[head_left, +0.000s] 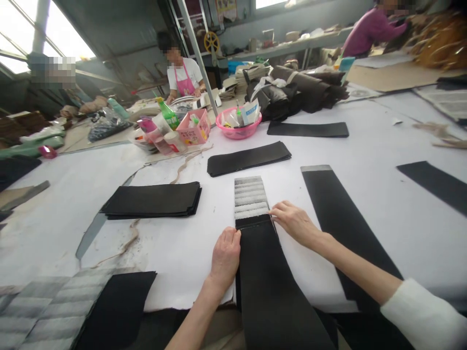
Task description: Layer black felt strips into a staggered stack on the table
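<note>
- Black strip [270, 277], one: directly before you, its far end lying on the white table [182, 253], its near part running over the table edge towards your body.
- Grey-banded layers [250, 192], one set: just beyond the black strip's far end, pale ends stepped one behind another.
- Your left hand [226, 255]: fingers curled and nearly closed, pinching the black strip at its far left corner.
- Your right hand [294, 221]: partly closed, fingertips drawn together and touching the right edge of the grey-banded layers, near their dark border; you cannot tell how firm a hold it has.
- Long strip [346, 218], black with a grey far end: flat on the table, to the right, passing beneath your right forearm.
- Left stack [151, 200], black pieces: lying left of the grey-banded layers, well apart from your left hand.
- Middle stack [250, 158], black pieces: just beyond the grey-banded layers.
- Far piece [308, 130], black: beyond the middle stack, to its right.
- Pink basin [239, 130], holding packets: beyond the middle stack.
- Pink box [195, 127]: left of the basin, beside a green bottle [168, 114].
- Person in a pink apron [184, 80]: across the table.
</note>
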Demonstrator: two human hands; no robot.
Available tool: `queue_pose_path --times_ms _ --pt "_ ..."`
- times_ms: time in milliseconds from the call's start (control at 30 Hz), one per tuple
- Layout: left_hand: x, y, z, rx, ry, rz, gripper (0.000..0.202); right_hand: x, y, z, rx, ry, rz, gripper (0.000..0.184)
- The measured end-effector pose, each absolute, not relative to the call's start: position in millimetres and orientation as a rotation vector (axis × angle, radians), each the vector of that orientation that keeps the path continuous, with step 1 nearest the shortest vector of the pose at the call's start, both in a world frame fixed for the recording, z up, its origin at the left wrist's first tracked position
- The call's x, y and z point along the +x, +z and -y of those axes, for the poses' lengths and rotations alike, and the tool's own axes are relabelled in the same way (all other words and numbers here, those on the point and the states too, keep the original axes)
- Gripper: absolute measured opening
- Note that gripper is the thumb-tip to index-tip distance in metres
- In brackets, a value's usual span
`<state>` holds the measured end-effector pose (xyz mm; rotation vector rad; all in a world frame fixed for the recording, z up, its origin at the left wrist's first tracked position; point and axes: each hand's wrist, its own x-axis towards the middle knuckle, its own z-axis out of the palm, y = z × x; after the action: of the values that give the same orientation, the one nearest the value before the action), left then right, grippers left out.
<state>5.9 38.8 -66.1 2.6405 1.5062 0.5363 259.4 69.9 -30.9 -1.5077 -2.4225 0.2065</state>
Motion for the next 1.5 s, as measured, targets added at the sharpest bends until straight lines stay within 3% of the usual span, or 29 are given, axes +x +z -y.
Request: queue_pose_path --times_ms 267,400,500,567,800,1167,1400,1500 --pt "1 -66 -39 2.249 0.784 -1.494 0.023 217 -28 -91 -1.643 0.465 2.445 0.013" --pt "-4 -68 -44 1.786 1.07 -1.476 0.01 221 -25 -99 -1.638 0.628 2.393 0.012" --pt "-5 -60 -51 1.423 1.175 -1.402 0.027 223 -16 -95 -1.591 0.703 2.331 0.01" --pt "-1 -50 -54 1.386 1.1 -1.347 0.036 223 -7 -90 -1.571 0.731 2.289 0.008" --pt "26 -28 -50 1.225 0.994 -1.206 0.028 219 13 -76 -1.511 0.798 2.211 0.003" --pt "25 2 -31 1.127 0.993 -1.121 0.024 235 39 -63 -1.336 1.194 2.191 0.027" --pt "34 7 -21 0.948 0.707 -0.809 0.042 263 98 -69 -1.264 1.179 1.97 0.032" --pt "31 7 -15 1.042 0.533 -0.764 0.034 286 128 -77 -1.282 1.246 1.813 0.032"
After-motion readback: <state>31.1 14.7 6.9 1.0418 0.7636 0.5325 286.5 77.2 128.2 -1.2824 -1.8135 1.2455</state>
